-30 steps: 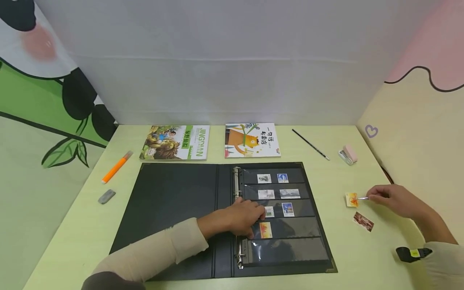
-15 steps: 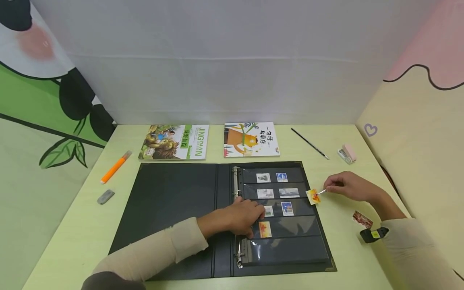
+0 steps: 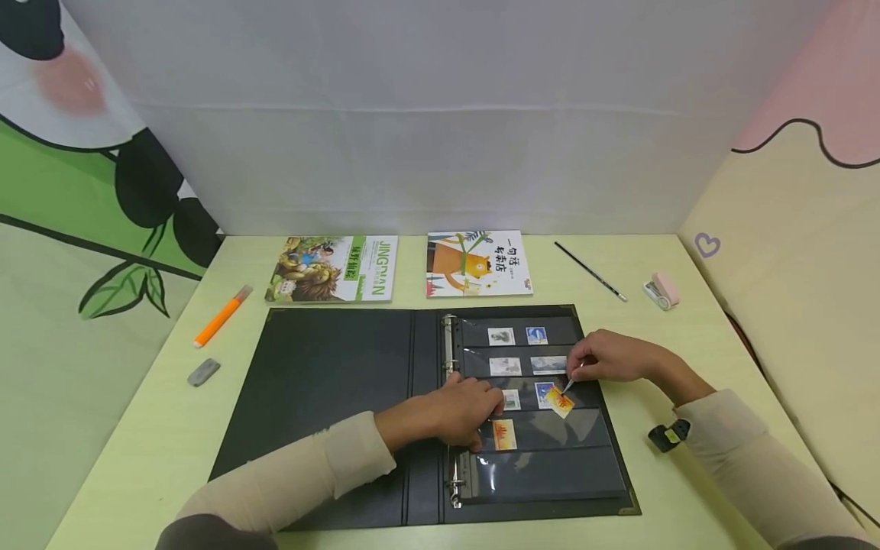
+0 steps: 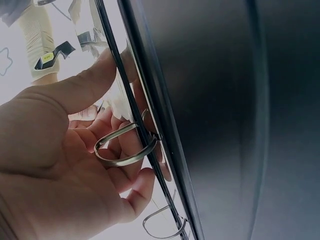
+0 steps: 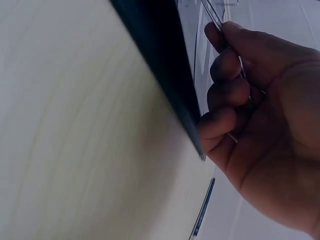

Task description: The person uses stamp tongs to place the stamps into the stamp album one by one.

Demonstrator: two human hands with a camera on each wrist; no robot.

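Note:
A black ring-binder stamp album [image 3: 330, 397] lies open in the head view, its pocket page [image 3: 550, 477] on the right side. My right hand [image 3: 612, 355] pinches metal tweezers [image 5: 214, 15], seen in the right wrist view as well. The tweezers hold a yellow-orange stamp [image 3: 561, 403], tilted over the third row and partly covering a blue stamp [image 3: 543, 392]. My left hand [image 3: 462, 412] rests on the page's left edge beside the metal rings [image 4: 125, 150], fingers loosely bent in the left wrist view. An orange-red stamp [image 3: 505, 435] sits in the fourth row.
Two picture books, one green and white [image 3: 333, 269] and one white [image 3: 479, 264], lie behind the album. A pencil [image 3: 590, 271] and a pink stapler [image 3: 662, 290] are at the back right. An orange marker [image 3: 223, 316] and a grey eraser [image 3: 203, 373] lie at left.
My right hand has carried the yellow-orange stamp in the tweezers leftward from the table onto the album page. The right forearm now hides the brown stamp. My left hand has stayed put.

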